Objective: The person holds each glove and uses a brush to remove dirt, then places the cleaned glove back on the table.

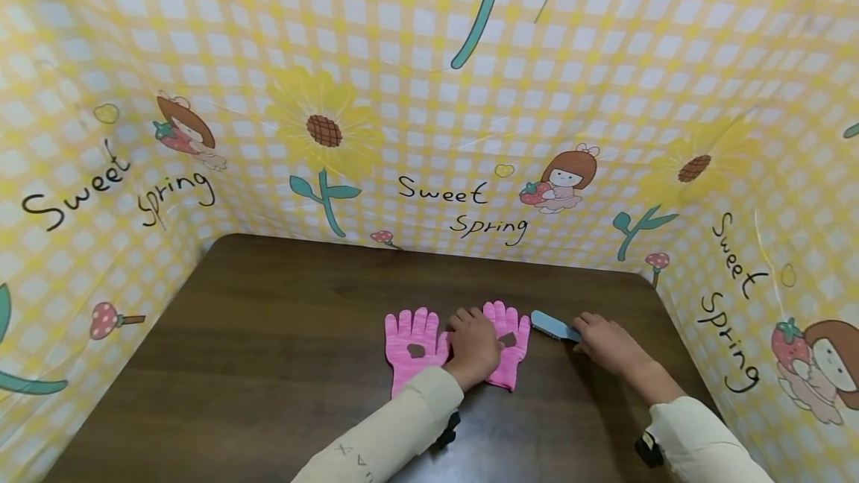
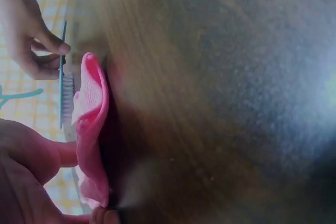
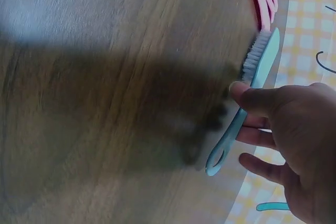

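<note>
Two pink knit gloves lie side by side on the table, the left glove [image 1: 411,341] and the right glove [image 1: 508,352], each with a dark brown patch. My left hand [image 1: 475,341] rests between them. Its fingers press on the right glove [image 2: 92,124], touching it near its edge in the left wrist view. My right hand [image 1: 607,343] pinches the handle of a light blue scrub brush [image 1: 553,325] between thumb and fingers. In the right wrist view, the brush [image 3: 231,129] has its white bristles [image 3: 254,55] turned toward the table, beside the gloves.
The dark brown wooden table [image 1: 282,371] has rounded far corners. A yellow checked cloth [image 1: 416,125] with flowers and printed words hangs around its back and sides.
</note>
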Demonstrator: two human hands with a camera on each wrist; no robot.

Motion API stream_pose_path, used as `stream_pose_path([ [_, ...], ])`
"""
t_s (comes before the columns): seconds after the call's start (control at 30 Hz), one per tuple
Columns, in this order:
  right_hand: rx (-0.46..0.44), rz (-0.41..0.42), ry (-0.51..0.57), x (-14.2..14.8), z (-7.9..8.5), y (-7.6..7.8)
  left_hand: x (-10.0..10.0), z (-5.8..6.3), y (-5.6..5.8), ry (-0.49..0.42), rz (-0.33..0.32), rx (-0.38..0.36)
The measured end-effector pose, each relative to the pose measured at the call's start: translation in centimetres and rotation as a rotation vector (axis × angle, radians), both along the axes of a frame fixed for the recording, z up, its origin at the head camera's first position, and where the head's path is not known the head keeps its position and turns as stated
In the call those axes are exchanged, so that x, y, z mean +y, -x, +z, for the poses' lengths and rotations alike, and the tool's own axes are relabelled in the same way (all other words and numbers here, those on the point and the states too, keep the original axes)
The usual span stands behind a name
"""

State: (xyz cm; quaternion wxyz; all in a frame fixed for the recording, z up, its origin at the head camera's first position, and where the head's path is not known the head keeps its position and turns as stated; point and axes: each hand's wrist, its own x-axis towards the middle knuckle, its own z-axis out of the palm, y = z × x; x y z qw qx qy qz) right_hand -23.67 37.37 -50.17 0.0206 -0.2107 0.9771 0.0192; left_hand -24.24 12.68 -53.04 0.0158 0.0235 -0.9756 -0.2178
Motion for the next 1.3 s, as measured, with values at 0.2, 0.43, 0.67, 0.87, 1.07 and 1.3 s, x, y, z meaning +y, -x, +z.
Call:
stream_pose_path([
  [0.2,-0.093,-0.072,0.124,0.0,-0.4,0.3,0.3,-0.8,0.4,-0.025,-0.007,0.032],
  [0.43,-0.183,-0.150,0.280,-0.1,-0.3,0.6,0.4,-0.6,0.6,-0.019,-0.071,0.056],
  [0.67,-0.320,-0.286,0.408,-0.5,-0.2,0.3,0.5,-0.1,0.4,-0.064,-0.117,-0.003],
  [0.87,-0.441,-0.425,0.579,-0.9,-0.2,-0.2,0.4,-0.2,0.3,-0.143,-0.164,0.035],
  [1.07,-0.478,-0.487,0.687,-1.1,-0.4,-0.3,0.4,-0.5,0.5,-0.250,-0.159,0.020],
  [1.3,-0.391,-0.474,0.684,-1.0,-0.8,-0.2,-1.3,0.1,0.6,-0.414,-0.237,-0.030],
])
